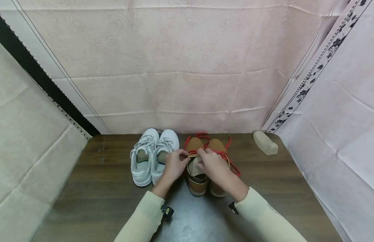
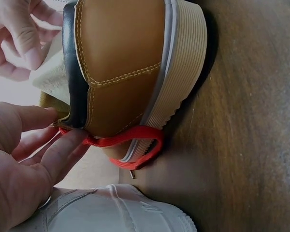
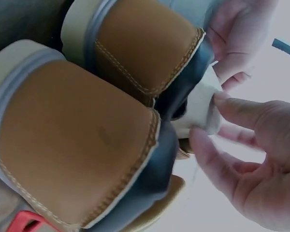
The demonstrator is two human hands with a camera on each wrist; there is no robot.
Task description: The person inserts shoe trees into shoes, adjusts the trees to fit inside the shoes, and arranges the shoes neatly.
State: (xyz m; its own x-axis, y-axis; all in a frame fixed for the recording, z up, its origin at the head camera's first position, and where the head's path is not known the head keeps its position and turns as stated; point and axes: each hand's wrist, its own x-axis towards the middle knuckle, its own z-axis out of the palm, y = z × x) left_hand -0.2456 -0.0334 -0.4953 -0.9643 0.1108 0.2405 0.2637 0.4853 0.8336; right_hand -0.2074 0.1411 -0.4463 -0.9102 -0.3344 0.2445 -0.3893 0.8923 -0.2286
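A pair of brown shoes with red laces stands on the wooden surface. My left hand pinches the edge of the left brown shoe by its tongue and laces, as the left wrist view shows. A pale, block-like shoe insert sits partly inside that shoe's opening. My right hand pinches the insert's upper end between thumb and finger. Close on the right is the other brown shoe, partly covered by my right hand. One red lace loop hangs down the left shoe's side.
White sneakers with pale inserts inside stand just left of the brown pair. Another pale insert lies at the far right, near the surface's back edge. Light patterned cloth hangs behind and on both sides.
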